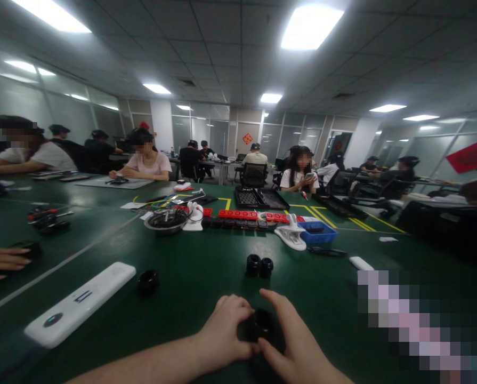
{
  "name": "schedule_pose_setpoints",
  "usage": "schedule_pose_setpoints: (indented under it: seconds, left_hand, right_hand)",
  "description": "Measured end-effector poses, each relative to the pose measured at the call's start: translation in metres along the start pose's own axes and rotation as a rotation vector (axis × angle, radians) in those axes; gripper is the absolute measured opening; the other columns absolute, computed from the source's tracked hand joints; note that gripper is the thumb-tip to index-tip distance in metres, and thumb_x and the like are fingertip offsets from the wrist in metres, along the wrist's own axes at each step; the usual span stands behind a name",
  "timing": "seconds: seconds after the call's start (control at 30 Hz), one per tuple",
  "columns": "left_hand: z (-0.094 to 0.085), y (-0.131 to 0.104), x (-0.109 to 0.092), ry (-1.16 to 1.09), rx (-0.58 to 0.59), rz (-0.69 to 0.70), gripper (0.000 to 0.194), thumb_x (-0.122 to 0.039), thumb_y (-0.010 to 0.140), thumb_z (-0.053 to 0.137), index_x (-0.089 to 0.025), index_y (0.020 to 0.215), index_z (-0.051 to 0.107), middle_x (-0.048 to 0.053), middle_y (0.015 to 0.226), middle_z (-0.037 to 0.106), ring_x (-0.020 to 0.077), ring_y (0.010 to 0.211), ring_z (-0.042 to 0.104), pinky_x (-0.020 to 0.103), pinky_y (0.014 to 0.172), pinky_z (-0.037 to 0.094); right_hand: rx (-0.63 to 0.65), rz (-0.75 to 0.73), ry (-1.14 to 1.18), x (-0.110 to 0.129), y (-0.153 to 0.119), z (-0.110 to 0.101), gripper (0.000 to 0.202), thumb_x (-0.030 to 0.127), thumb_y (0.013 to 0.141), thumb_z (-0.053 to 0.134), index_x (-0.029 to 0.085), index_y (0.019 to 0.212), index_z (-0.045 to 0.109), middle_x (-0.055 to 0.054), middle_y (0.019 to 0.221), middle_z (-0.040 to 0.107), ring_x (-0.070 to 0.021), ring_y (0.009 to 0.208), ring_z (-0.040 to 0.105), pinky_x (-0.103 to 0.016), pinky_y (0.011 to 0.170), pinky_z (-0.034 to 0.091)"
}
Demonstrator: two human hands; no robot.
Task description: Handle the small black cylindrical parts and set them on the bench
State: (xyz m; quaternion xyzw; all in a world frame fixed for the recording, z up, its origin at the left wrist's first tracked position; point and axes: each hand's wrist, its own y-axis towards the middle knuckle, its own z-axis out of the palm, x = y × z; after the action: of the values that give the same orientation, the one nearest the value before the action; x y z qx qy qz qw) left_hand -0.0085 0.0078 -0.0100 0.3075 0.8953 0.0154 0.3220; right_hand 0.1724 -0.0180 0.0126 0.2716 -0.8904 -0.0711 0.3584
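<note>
My left hand (227,326) is closed, its thumb and fingers against the left side of a black round fitting with a hollow top (263,323). Around the right side of this fitting curves my right hand (292,341), its thumb on the near side and its index finger stretched out past the far side. The lower part of the fitting is dark and partly hidden by the hands. Just beyond them, two similar black round fittings (253,264) stand side by side. Another black round fitting (147,281) sits farther left.
A long white device (82,304) lies at left, near another person's hand (4,264). Across the green table (194,261) are a round tray of wires (167,220), red strips (238,214), a white clamp-like piece (292,234), a blue bin (318,232) and black trays (260,198).
</note>
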Motion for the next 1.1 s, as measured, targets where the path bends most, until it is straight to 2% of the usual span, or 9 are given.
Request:
schedule_pose_setpoints:
  seconds: [0.13,0.23,0.37,0.47,0.57,0.7,0.93,1.03,1.1]
  left_hand:
    - [-0.002,0.000,-0.002,0.009,0.017,0.003,0.028,-0.031,0.060,0.073,-0.022,0.083,0.059,-0.002,0.090,0.056,0.0186,0.084,0.048,0.029,0.076,0.034]
    - [-0.001,0.000,-0.001,0.015,0.011,-0.002,0.027,-0.028,0.059,0.073,-0.021,0.080,0.059,-0.002,0.090,0.056,0.0185,0.084,0.048,0.029,0.076,0.034]
    - [0.001,0.001,0.002,0.009,0.004,0.004,0.030,-0.028,0.057,0.074,-0.020,0.082,0.059,-0.002,0.091,0.056,0.0187,0.085,0.049,0.029,0.076,0.034]
    - [0.001,0.001,0.003,0.007,0.016,0.012,0.033,-0.033,0.058,0.076,-0.021,0.085,0.060,-0.001,0.093,0.056,0.0196,0.087,0.048,0.030,0.078,0.033]
    - [0.001,0.000,0.003,0.018,0.028,0.029,0.033,-0.037,0.061,0.074,-0.022,0.086,0.060,-0.001,0.094,0.056,0.0198,0.086,0.048,0.030,0.077,0.033]
    - [0.001,0.000,0.002,0.059,0.026,0.038,0.032,-0.039,0.061,0.074,-0.023,0.085,0.060,-0.001,0.091,0.054,0.0192,0.085,0.048,0.029,0.073,0.033]
    - [0.002,-0.001,0.003,0.083,0.020,0.051,0.032,-0.041,0.061,0.074,-0.020,0.080,0.059,-0.002,0.090,0.055,0.0183,0.084,0.048,0.029,0.075,0.033]
    - [0.001,-0.001,0.003,0.071,0.032,0.070,0.031,-0.042,0.063,0.073,-0.021,0.082,0.060,-0.002,0.092,0.056,0.0192,0.087,0.048,0.030,0.077,0.033]
    - [-0.001,0.000,0.002,0.055,0.043,0.082,0.030,-0.042,0.065,0.071,-0.023,0.086,0.059,-0.002,0.093,0.057,0.0190,0.087,0.049,0.030,0.076,0.033]
  right_hand:
    - [0.034,0.078,-0.006,0.007,0.005,0.001,0.042,0.015,0.067,0.060,0.014,0.108,0.050,-0.012,0.111,0.052,-0.0260,0.103,0.050,-0.040,0.090,0.042]
    - [0.060,0.030,0.034,0.007,0.006,0.000,0.031,0.012,0.071,0.056,0.017,0.101,0.053,-0.008,0.102,0.056,-0.0217,0.095,0.054,-0.034,0.084,0.046]
    - [0.066,-0.037,0.044,0.001,0.003,-0.001,0.047,0.009,0.070,0.051,0.017,0.116,0.044,-0.010,0.114,0.053,-0.0224,0.106,0.050,-0.037,0.092,0.041]
    - [0.066,-0.024,0.011,-0.001,0.002,0.004,0.060,0.012,0.065,0.055,0.013,0.122,0.038,-0.015,0.124,0.046,-0.0279,0.115,0.043,-0.044,0.097,0.035]
    - [0.031,0.063,-0.004,-0.001,0.004,0.009,0.059,0.019,0.064,0.061,0.011,0.119,0.042,-0.017,0.121,0.047,-0.0309,0.113,0.044,-0.046,0.096,0.036]
    - [-0.004,0.181,0.050,-0.003,0.005,0.012,0.056,0.019,0.065,0.059,0.012,0.118,0.041,-0.013,0.106,0.055,-0.0270,0.099,0.054,-0.042,0.088,0.043]
    - [0.014,0.001,0.111,-0.007,-0.002,0.011,0.060,0.012,0.072,0.046,0.019,0.129,0.028,-0.012,0.120,0.051,-0.0227,0.111,0.049,-0.042,0.094,0.039]
    - [-0.008,-0.020,0.075,-0.005,-0.002,0.011,0.060,0.014,0.071,0.049,0.017,0.128,0.030,-0.014,0.127,0.045,-0.0257,0.117,0.043,-0.045,0.097,0.035]
    - [-0.050,0.018,0.054,-0.004,0.000,0.010,0.058,0.018,0.069,0.055,0.016,0.123,0.036,-0.015,0.122,0.048,-0.0277,0.113,0.046,-0.046,0.095,0.037]
